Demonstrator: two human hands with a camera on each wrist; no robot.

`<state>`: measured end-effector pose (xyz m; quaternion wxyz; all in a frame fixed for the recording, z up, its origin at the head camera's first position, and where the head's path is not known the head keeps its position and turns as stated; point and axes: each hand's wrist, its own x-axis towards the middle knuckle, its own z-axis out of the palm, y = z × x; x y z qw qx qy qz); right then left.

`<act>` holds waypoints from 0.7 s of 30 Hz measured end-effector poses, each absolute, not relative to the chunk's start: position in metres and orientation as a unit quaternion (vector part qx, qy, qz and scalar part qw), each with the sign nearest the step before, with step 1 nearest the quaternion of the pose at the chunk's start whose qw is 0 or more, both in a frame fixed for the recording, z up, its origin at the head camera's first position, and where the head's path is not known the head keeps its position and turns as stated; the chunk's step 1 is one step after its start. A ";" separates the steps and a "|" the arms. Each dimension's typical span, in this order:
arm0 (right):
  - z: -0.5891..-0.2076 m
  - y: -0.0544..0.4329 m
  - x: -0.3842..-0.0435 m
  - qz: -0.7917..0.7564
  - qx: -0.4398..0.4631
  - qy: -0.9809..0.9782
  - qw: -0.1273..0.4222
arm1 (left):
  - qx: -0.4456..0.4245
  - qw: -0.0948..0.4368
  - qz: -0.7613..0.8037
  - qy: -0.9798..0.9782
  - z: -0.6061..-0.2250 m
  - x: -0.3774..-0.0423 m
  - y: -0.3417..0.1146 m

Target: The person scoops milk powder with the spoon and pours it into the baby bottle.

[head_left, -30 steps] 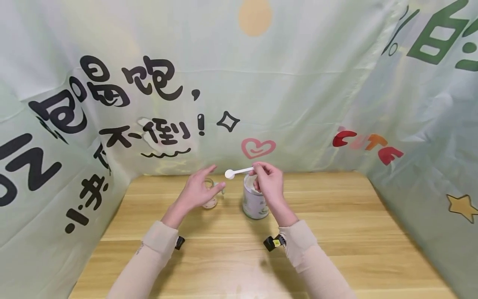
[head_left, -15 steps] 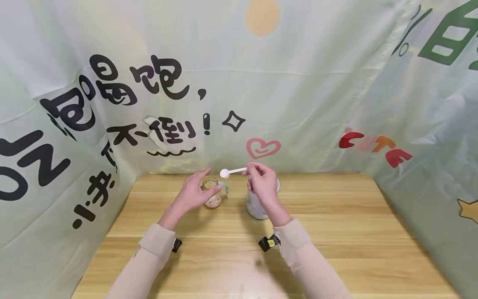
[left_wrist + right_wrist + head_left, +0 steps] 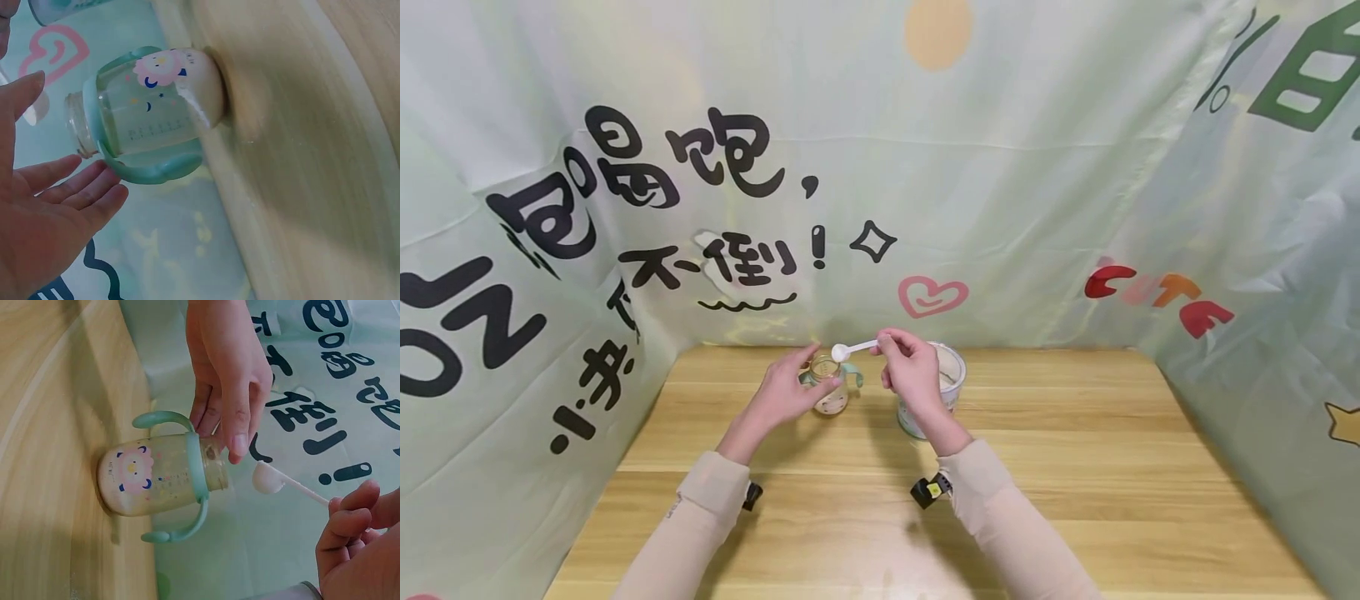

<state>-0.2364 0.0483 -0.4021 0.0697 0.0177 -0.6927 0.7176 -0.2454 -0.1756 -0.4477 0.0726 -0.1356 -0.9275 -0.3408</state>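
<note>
A clear baby bottle [image 3: 831,403] with green handles stands upright and uncapped on the table; pale powder lies at its bottom in the left wrist view [image 3: 206,94]. My left hand [image 3: 784,390] is beside its neck, thumb and fingers extended; the fingertips are at the green collar, and whether they press on it I cannot tell. Between finger and thumb, my right hand [image 3: 910,372] pinches the handle of a white measuring scoop [image 3: 269,479]. The scoop's bowl, filled with white powder, hangs just above the bottle's mouth. Partly hidden behind the right hand is an open milk powder can [image 3: 955,377].
The wooden table [image 3: 1075,467] runs back to a printed fabric curtain [image 3: 1000,208], which also closes off both sides. Small black devices [image 3: 929,490] are strapped to both wrists.
My right hand has carried the powder-filled scoop leftward from above the can to the bottle's mouth. The left hand has stayed beside the bottle. The head view has shifted slightly.
</note>
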 end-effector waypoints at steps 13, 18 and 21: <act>-0.405 0.038 -0.234 0.713 0.041 -0.696 0.070 | -0.129 0.084 -0.348 -0.925 -0.459 -0.247 -0.173; -0.408 0.036 -0.234 0.700 0.045 -0.710 0.067 | -0.125 0.089 -0.348 -0.925 -0.461 -0.248 -0.172; -0.409 0.036 -0.233 0.693 0.050 -0.716 0.064 | -0.125 0.092 -0.347 -0.925 -0.462 -0.248 -0.172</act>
